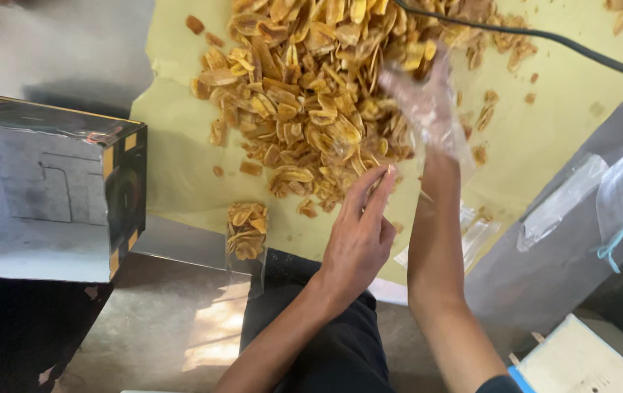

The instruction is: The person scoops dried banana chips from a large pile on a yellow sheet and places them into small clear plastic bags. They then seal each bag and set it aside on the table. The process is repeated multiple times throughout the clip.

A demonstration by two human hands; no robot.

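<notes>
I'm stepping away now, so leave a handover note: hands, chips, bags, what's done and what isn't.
Left hand: bare, open, fingertips at the near edge of the chip pile.
Right hand: inside a clear plastic bag, over the pile; grip blurred.
Done: one filled bag of chips stands at the yellow sheet's near edge.
Left: most chips loose; empty bags lie to the right.

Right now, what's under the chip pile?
The chip pile lies on a yellow-green sheet, whose bare margins show all round. A black cable crosses its top. Whatever lies beneath the heap's middle is covered.
</notes>
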